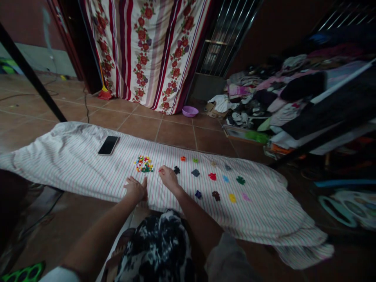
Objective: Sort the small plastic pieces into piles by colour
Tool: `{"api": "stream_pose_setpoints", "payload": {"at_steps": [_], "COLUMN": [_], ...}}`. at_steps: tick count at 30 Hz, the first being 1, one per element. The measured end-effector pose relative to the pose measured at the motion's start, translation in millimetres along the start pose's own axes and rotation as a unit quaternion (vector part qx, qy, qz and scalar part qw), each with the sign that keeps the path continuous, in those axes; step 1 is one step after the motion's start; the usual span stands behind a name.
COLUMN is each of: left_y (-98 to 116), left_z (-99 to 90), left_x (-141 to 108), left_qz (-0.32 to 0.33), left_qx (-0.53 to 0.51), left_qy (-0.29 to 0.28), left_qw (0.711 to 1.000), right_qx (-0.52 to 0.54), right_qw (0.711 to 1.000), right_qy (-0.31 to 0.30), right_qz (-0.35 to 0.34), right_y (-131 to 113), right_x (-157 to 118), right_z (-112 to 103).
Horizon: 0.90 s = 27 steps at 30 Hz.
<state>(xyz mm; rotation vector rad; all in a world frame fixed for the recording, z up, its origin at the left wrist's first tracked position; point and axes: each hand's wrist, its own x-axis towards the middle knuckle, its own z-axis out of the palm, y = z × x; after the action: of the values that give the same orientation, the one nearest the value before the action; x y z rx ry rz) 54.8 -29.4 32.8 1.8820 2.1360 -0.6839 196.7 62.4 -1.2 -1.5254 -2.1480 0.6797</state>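
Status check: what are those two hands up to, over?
Right hand pinched, seemingly on a red bit. Left hand open, near the mixed pile. Single-colour piles lie to the right. Phone off left, apart from the pile.

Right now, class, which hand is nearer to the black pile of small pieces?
Right. The right hand is close beside the black pile, on its left; the left hand is farther left, below the multicoloured pile in view.

The room is dim. The floor (174, 131) has brown tiles with pale joints. Straight ahead hangs a striped curtain (155, 55) with red flowers, and to its right stands a metal grille (221, 42). Further right lie heaped clothes (272, 96); the left wall (28, 21) is reddish above and pale below
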Motion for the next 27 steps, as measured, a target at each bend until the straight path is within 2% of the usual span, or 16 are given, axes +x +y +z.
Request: {"api": "stream_pose_setpoints", "payload": {"at_steps": [8, 14, 20, 27], "left_y": [-2.1, -3.7, -1.5, 0.3], "left_z": [3.9, 8.9, 8.2, 3.5], "left_x": [1.3, 2.5, 0.8, -1.7], "left_qz": [-0.002, 0.019, 0.009, 0.005], "left_qx": [0.005, 0.025, 0.032, 0.066], "left_qy": [0.009, 0.026, 0.027, 0.011], "left_qw": [1.000, 0.999, 0.999, 0.998], "right_qx": [0.006, 0.016, 0.028, 0.033], "right_qw": [1.000, 0.999, 0.994, 0.976], "right_qy": [-0.009, 0.018, 0.096, 0.174], "right_qz": [0.007, 0.024, 0.040, 0.128], "right_y": [9.7, 29.7, 65.7, 122.9], "right_x": [-18.5, -32.6, -40.4, -52.0], "right_z": [-18.0, -36.1, -61.5, -115.5]}}
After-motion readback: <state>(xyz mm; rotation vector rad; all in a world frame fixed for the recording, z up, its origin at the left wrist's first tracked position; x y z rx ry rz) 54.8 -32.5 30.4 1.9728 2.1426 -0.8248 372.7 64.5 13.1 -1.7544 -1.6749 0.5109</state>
